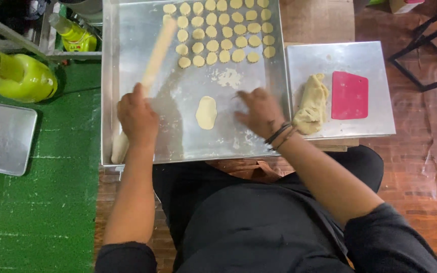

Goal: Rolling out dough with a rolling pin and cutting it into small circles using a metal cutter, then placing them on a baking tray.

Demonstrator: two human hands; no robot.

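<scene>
On the big metal tray (pixel 115 101) before the seated person, seen from the head camera, the left hand (pixel 137 119) lies over a long pale rolling pin (pixel 153 65); the pin runs slantwise from the tray's near left corner up toward the far middle, and it is blurred along its length; the fingers seem curled round it, though how firmly they grip cannot be told. Just right of that hand a small flattened oval of dough (pixel 206 112) lies alone on the bare metal; the right hand (pixel 260 112) rests flat just beside it, fingers spread and apart, palm down on the tray, holding nothing; dark bands circle its wrist. At the far end of the tray, rows of small round dough pieces (pixel 218 30) sit close together; between them and the oval lies a patch of pale crumbs (pixel 228 77). Right of the big tray a smaller metal tray (pixel 375 81) bears a lump of dough (pixel 312 103) at its left edge and a red scraper (pixel 349 95) just beside the lump. Off to the left, on green matting (pixel 51 202), stand a yellow-green jug (pixel 24 76) and another metal tray (pixel 3 136).
</scene>
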